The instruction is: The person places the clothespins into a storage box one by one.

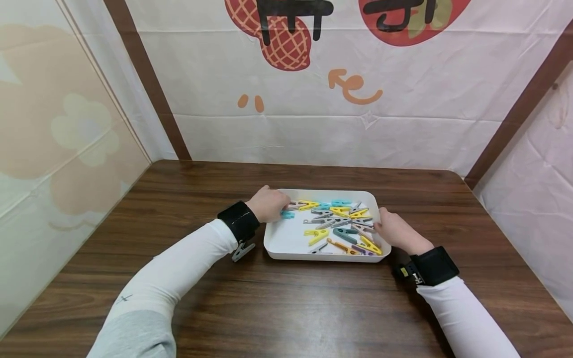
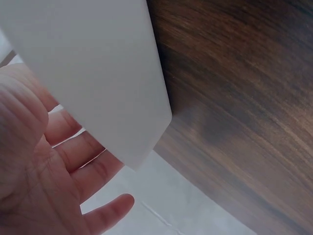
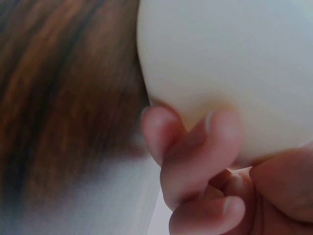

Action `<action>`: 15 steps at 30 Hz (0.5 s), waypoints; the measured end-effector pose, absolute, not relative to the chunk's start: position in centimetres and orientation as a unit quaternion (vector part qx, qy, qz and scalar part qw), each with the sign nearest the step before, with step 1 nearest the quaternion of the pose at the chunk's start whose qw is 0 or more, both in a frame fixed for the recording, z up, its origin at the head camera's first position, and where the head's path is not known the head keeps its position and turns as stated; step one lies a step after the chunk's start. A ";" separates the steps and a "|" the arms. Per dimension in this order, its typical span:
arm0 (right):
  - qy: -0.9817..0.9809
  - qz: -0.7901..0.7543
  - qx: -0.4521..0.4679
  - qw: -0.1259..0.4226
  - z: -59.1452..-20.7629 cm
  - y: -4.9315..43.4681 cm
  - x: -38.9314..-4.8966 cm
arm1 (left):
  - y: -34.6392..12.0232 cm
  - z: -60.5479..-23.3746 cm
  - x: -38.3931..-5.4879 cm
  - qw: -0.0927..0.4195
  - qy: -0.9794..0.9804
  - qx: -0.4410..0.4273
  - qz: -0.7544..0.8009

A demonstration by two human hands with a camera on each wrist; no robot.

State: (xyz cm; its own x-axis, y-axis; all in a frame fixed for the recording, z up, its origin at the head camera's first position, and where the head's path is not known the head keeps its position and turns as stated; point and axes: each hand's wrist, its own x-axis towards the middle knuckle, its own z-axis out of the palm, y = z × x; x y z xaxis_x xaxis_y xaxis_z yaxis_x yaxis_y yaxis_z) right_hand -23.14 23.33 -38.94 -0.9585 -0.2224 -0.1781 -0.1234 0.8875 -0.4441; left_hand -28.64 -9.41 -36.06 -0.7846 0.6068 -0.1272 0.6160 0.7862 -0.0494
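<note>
A white rectangular tray stands on the table, with several clothespins in it: yellow, light blue, grey, dark teal, orange and purple. My left hand reaches over the tray's left rim, beside a light blue clothespin. In the left wrist view, the fingers pass behind the tray wall, which hides most fingertips; the little finger stands apart. At the right rim, my right hand grips the tray, its curled fingers against the outer wall.
The brown wooden table extends around the tray. A printed cloth hangs behind it, with more cloth panels on the left and right. Black bands with small devices circle both wrists.
</note>
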 end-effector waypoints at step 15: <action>0.964 -0.221 -0.088 0.122 -39.0 23.3 -23.2 | -10.8 -34.9 -27.7 0.023 0.952 0.305 0.010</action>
